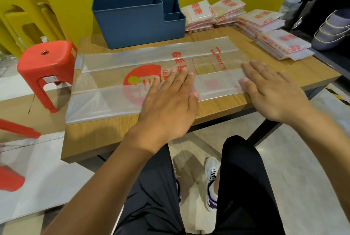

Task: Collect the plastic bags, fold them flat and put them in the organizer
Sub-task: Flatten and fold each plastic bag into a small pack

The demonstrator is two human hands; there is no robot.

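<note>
The folding step is being worked: a clear plastic bag [151,75] is being pressed flat on the table [284,75] under straight, spread fingers of the left hand [166,102] and right hand [272,90], nothing gripped, and next a lengthwise fold is probably called for, toward the blue organizer [136,24] beyond the fingertips.

We count one clear plastic bag [151,71] spread flat at the table's centre. One blue organizer [136,18] stands at 12 o'clock; it shows five compartments. Four stacks of folded bags [246,24] lie from 1 to 3 o'clock; the number of bags per stack cannot be read. We count one wooden table [106,134]. One red stool [45,64] stands at 9 o'clock. The yellow stools [24,13] at 10 o'clock appear to be nested, perhaps two or more. Two hands are in view: left hand [168,106], right hand [274,89].
</note>
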